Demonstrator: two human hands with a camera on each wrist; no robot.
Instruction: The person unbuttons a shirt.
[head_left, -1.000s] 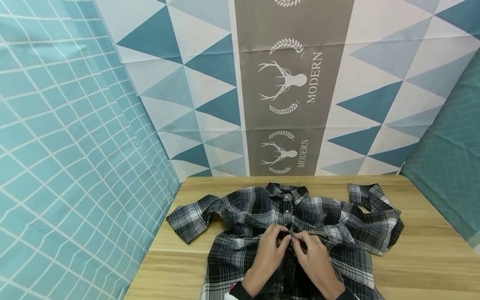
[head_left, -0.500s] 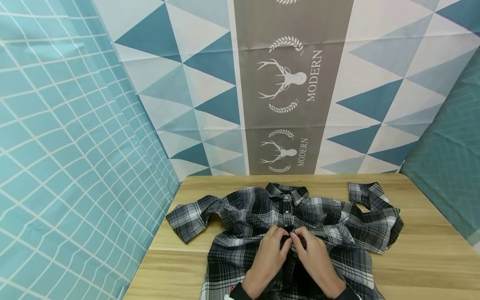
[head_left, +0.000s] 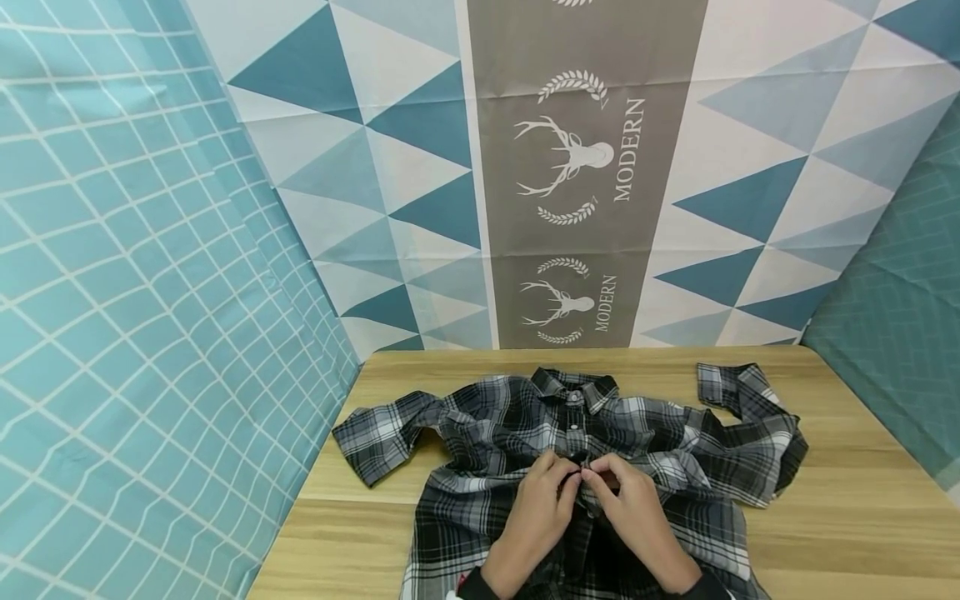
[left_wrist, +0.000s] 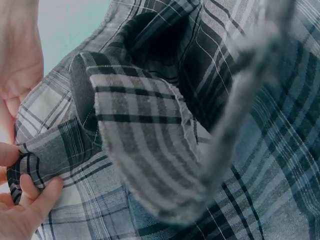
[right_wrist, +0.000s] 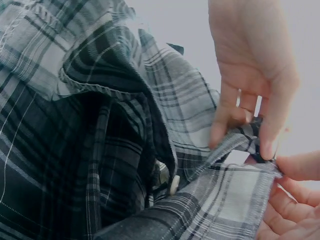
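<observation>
A black, grey and white plaid shirt (head_left: 487, 417) lies front up, its collar (head_left: 573, 385) toward the far table edge. My left hand (head_left: 534, 504) and right hand (head_left: 632, 510) meet over the front placket, below the chest buttons. Both pinch the cloth there, thumbs and fingertips almost together. In the left wrist view, fingers (left_wrist: 44, 197) grip the folded placket edge, and the shirt hem bulges up close to the camera. A pale button (right_wrist: 174, 185) shows lower on the placket in the right wrist view. Fingertips hide the spot being worked.
The wooden table (head_left: 847, 500) carries the shirt, with one sleeve (head_left: 378, 437) stretched to the left and the other sleeve (head_left: 750, 417) folded at the right. A patterned backdrop (head_left: 562, 167) rises behind, and a teal grid cloth (head_left: 150, 292) hangs at the left.
Both hands stay at the same spot on the placket. The right hand's fingers have shifted a little on the cloth and its wrist has moved slightly right.
</observation>
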